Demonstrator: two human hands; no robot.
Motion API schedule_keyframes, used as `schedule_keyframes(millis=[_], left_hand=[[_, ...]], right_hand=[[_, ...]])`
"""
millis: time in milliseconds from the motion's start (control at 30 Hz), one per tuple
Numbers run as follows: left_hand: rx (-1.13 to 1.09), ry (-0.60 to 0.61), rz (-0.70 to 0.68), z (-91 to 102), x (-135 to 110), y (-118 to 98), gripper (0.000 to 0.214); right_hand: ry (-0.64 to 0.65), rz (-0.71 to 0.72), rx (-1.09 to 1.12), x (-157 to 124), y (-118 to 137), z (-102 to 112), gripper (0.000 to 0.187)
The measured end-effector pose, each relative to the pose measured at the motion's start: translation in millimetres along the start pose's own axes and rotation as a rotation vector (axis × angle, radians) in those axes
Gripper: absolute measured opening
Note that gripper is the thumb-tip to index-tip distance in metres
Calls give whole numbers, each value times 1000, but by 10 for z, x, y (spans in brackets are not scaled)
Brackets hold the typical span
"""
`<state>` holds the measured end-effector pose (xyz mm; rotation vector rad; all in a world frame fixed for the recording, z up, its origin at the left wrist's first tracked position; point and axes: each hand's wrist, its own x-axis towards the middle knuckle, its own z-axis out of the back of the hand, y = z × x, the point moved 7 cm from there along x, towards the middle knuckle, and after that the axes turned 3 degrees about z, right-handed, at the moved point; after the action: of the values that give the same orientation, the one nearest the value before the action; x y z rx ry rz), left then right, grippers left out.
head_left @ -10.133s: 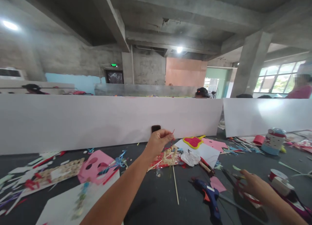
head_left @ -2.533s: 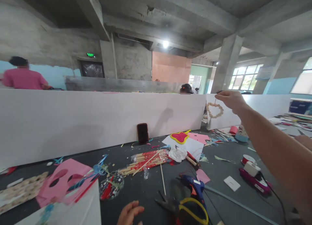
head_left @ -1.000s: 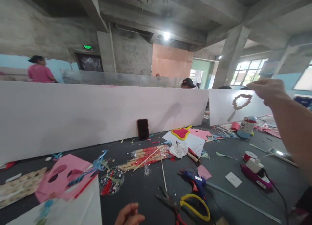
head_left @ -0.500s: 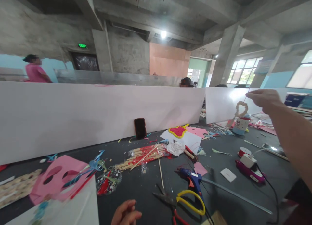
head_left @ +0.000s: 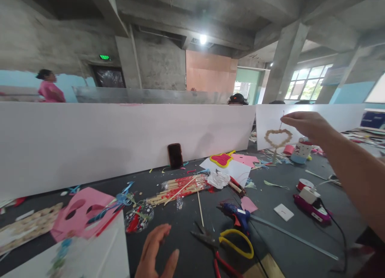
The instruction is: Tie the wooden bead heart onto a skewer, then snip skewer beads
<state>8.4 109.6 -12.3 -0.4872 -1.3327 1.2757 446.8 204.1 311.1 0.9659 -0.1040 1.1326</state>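
Note:
At the right, my right hand [head_left: 306, 123] is raised with its fingers pinched on a thin cord. From that cord hangs a beige heart-shaped ornament [head_left: 275, 146], a hollow ring with a tassel below it, in front of a white board. Low in the middle, my left hand [head_left: 153, 248] holds nothing, its thumb apart from its fingers, above the dark table. To its right lie pliers [head_left: 206, 238] with red handles and yellow-handled scissors [head_left: 237, 244]. A blue glue gun [head_left: 236, 214] rests just beyond them.
A white partition [head_left: 90, 141] runs along the back, a phone [head_left: 175, 155] leaning on it. Wrapped sticks [head_left: 180, 187], a pink mask [head_left: 81, 214] and a purple power strip [head_left: 313, 210] lie on the table. A decorated jar [head_left: 301, 151] stands behind my right forearm.
My right hand has moved left with the heart-shaped ornament, which now faces me more fully. The left hand has risen slightly and its thumb and fingers have spread. The view has shifted a little.

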Motion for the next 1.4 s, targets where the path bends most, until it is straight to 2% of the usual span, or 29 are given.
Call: schedule_keyframes(millis=[100,167,300,467,667,867,1033,1133,1267,1400], left_hand=[[-91,150,65,-108,157,-171,56],[-178,319,92,-249,273,-319,70],[-410,445,61,-446,558,-676,91],[-591,439,49,-575,851,-916,106],[-714,349,44,-389,928,-934,93],[-856,376,116,-296,792,-858,77],[-1088,475,279,-381,634,-731,70],[-1141,554,347,-438,553,-698,59],[-1166,620,381,-482,492,-701,46],[-1234,667,404,-505,446,-718,42]], right_hand=[[93,91,77,-133,234,-255,33],[170,154,143,-262,417,-456,29],[323,295,277,-624,810,-869,23],[547,405,489,-1183,1232,-1376,24],[755,496,723,-1760,1619,-1745,21],[888,446,796,-2045,1710,-1947,21],[965,392,777,-2153,1660,-2057,23],[968,370,781,-2175,1604,-2103,24],[1004,299,804,-2203,1526,-2170,22],[1049,213,869,-2241,1470,-2217,19]])
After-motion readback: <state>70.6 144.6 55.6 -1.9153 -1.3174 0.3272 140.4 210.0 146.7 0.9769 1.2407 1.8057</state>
